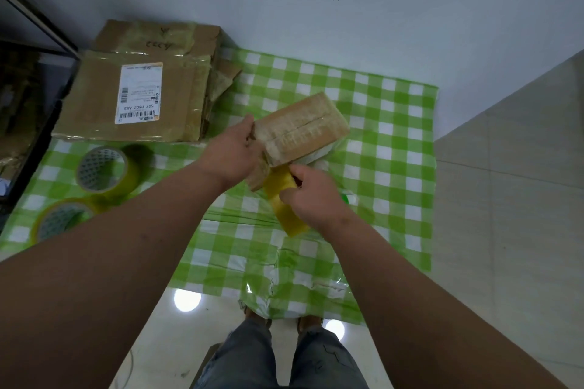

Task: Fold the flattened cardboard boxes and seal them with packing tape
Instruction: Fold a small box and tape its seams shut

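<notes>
Both bare forearms reach up from the frame's lower corners. At centre, left hand (232,155) grips the small taped brown cardboard box (301,129); right hand (311,196) curls round a yellow packing-tape roll (284,199) just below it, over green-checked plastic sheet (395,142).

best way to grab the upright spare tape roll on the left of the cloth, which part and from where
Take the upright tape roll by its ring wall. It stands tilted on edge, leaning against the flat roll, its open core facing up and toward the camera. Come from above, probably with the left hand, thumb into the core and fingers over the outer yellow band, then lift straight up.
</notes>
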Tool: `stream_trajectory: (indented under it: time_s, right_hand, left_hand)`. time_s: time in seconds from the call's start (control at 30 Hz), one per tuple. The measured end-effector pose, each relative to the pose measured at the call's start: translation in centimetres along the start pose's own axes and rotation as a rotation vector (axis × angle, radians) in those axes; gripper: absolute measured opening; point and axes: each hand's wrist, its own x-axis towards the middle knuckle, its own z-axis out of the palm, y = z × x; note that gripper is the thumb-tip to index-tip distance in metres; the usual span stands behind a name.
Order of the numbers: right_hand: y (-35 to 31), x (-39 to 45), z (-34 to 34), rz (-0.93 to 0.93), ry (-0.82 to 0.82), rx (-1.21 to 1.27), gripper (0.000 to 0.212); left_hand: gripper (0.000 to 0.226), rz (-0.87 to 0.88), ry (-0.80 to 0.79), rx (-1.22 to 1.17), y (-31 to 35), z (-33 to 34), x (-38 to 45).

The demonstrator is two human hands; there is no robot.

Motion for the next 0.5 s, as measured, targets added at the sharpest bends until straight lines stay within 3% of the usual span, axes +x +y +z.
stream_trajectory:
  time_s: [0.1, 0.2, 0.3, 0.4, 0.5]
  right_hand:
    - [1.1, -0.3, 0.8, 0.079, 0.019, 0.191, 0.038]
    - [2.1, -0.5, 1.1, 0.154, 0.065, 0.382, 0.058]
    - [2.9, -0.8, 1.1, 0.179, 0.047, 0.392, 0.047]
    - [3.2, -1.2, 1.3, 0.155, 0.005, 0.431, 0.013]
    - [3.5, -1.6, 1.7, 0.123, -0.003, 0.474, 0.011]
  left_hand:
    - [0.112, 0.022, -0.172, 0.106, 0.1, 0.8, 0.2]
    - [0.122, 0.013, -0.167, 0.206, -0.5, 0.9, 1.0]
    - [0.114, 0.05, -0.14, 0.285, -0.7, 0.5, 1.5]
    - [0.11, 0.084, -0.142, 0.277, -0.8, 0.5, 1.6]
    - [0.108, 0.105, -0.163, 0.295, -0.9, 0.3, 1.8]
